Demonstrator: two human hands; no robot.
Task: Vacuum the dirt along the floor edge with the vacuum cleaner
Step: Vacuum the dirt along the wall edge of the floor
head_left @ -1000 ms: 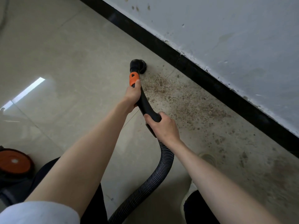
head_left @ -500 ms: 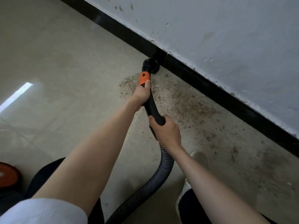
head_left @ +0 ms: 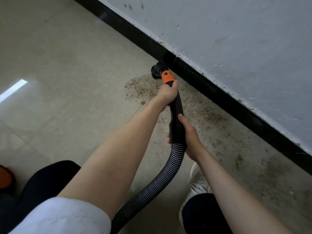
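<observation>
The black vacuum wand [head_left: 176, 115] is gripped by both hands. The left hand [head_left: 168, 94] is wrapped round its upper part, just below the orange collar [head_left: 167, 77], with the fingers curled behind the tube and the thumb laid along it. The right hand [head_left: 190, 139] is closed round the lower end of the wand, where the ribbed hose [head_left: 162, 178] joins it; fingertips are seen coming round the left side of the tube. The round black nozzle [head_left: 157, 70] is set on the floor [head_left: 67, 65] right at the floor's edge, touching or nearly touching the black skirting board [head_left: 219, 95] beneath the grey wall [head_left: 236, 39]. Brown dirt [head_left: 141, 89] is scattered on the floor just beside the nozzle and in a band along the skirting toward the lower right. The hose is curved down between the two forearms to the bottom of the view. A white shoe [head_left: 197, 183] is partly seen under the right forearm, and an orange and black object [head_left: 5, 176] is cut off by the left border.
</observation>
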